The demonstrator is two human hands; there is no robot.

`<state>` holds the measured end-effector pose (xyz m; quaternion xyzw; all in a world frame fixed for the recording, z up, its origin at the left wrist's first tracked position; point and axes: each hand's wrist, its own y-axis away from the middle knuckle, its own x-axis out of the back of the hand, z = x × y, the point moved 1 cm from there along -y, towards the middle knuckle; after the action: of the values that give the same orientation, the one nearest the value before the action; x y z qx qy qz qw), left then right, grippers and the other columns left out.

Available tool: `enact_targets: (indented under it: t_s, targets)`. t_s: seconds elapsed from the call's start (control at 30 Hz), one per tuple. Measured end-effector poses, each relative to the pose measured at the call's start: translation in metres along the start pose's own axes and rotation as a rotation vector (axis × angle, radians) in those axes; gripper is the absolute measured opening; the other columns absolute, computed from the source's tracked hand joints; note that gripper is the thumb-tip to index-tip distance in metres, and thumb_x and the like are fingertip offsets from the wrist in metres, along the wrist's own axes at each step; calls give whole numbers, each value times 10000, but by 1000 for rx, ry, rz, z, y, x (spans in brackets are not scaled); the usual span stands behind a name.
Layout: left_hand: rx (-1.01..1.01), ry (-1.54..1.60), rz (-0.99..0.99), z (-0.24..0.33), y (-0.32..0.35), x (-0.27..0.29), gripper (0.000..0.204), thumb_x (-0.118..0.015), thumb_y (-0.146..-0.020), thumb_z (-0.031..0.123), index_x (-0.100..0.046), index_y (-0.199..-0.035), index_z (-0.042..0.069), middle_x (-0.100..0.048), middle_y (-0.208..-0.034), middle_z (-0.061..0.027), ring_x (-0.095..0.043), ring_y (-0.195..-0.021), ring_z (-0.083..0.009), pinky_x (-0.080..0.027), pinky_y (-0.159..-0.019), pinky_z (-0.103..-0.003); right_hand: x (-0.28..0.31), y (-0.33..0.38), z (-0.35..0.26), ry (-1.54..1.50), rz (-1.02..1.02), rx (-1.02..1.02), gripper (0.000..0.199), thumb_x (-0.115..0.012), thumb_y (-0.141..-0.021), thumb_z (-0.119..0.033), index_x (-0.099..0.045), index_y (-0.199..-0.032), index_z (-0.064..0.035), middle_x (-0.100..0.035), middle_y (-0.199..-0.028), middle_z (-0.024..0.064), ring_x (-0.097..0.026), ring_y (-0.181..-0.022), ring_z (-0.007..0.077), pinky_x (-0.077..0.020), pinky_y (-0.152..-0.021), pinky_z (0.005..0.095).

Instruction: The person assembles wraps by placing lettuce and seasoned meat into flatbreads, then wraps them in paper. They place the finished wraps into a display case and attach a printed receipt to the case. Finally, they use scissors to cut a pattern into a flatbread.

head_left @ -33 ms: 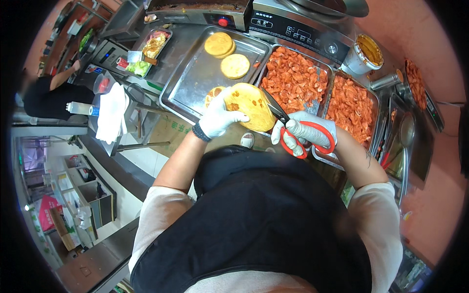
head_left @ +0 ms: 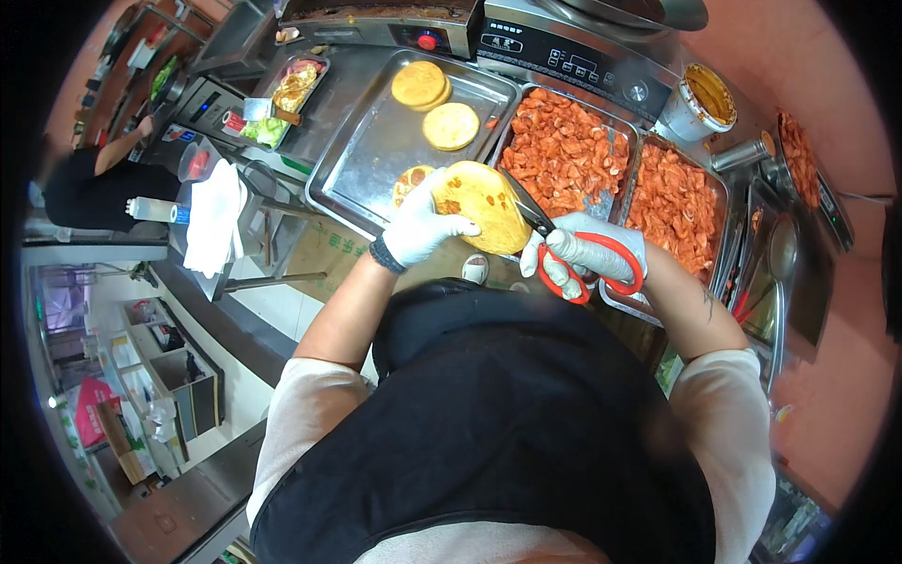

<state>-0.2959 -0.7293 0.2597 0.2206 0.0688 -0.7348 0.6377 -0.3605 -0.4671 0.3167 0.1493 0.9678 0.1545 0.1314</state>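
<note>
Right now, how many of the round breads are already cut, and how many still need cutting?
None looks finished that I can tell. In hand: the left hand holds one flatbread while the right hand works red-handled scissors into its edge. Left: three round breads lie whole on the steel tray; one more sits half hidden beneath the held one.

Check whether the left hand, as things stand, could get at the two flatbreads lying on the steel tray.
Probably not right away: the left hand is occupied holding a flatbread that the scissors meet. The two flatbreads lie uncovered on the steel tray beyond it.
</note>
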Motion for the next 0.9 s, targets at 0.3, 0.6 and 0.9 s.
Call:
enact_targets:
  t_s: [0.3,0.6,0.9]
  targets:
    - [-21,-123,-93,13,-2,9,539,-741,-824,-38,-534,-1317,28,-670,-1197,-112,-669,-1070,-195,-573,-869,-322,0,7,-10,35,2,-100,612,-524,-977,-598,-635,-888,-3,-491,-519,8,-484,-408,109,-391,-405,251]
    - [49,-267,-110,29,-4,7,517,-715,-801,-116,-525,-1260,24,-640,-1154,-76,-620,-1099,-160,-527,-919,-313,-7,-2,-21,33,80,-137,556,-636,-910,-604,-642,-955,-50,-526,-635,9,-539,-510,106,-439,-460,245]
    - [-61,-202,122,11,10,68,521,-742,-782,-81,-541,-1249,29,-664,-1146,-81,-659,-1061,-184,-551,-936,-347,24,9,19,117,68,-163,657,-558,-898,-692,-629,-995,-46,-564,-623,35,-581,-514,139,-484,-503,277]
